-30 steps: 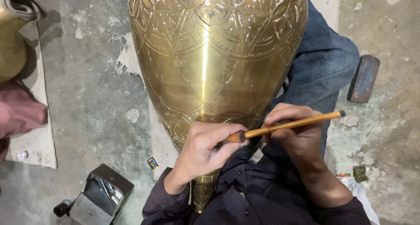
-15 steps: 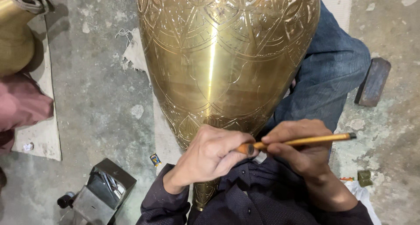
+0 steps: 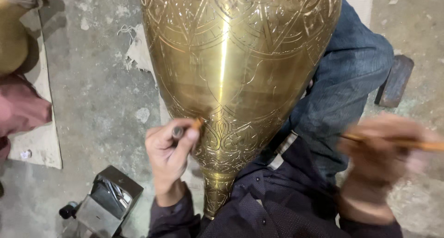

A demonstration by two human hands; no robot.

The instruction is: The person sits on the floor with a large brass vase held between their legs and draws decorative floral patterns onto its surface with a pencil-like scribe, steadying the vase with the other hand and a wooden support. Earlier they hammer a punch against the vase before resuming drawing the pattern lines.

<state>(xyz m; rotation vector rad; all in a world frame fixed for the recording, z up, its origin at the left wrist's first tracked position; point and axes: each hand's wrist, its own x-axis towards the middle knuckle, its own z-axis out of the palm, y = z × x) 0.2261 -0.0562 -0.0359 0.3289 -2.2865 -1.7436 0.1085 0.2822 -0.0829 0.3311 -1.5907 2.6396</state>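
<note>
Rough, stained grey concrete floor with a pale mat at the left edge.

A metal-craft workshop: engraved brass vase on a dusty concrete floor, metal block nearby.

You're sitting with the engraved vase lying across your lap, narrow neck pointing back at you. Your left hand is pressing against its lower left side, while your right hand is hanging off to the right, well apart from it, gripping a wooden-handled tool. A metal box is sitting on the floor just left of your left forearm, and a dark block is lying beyond your right knee.
</note>
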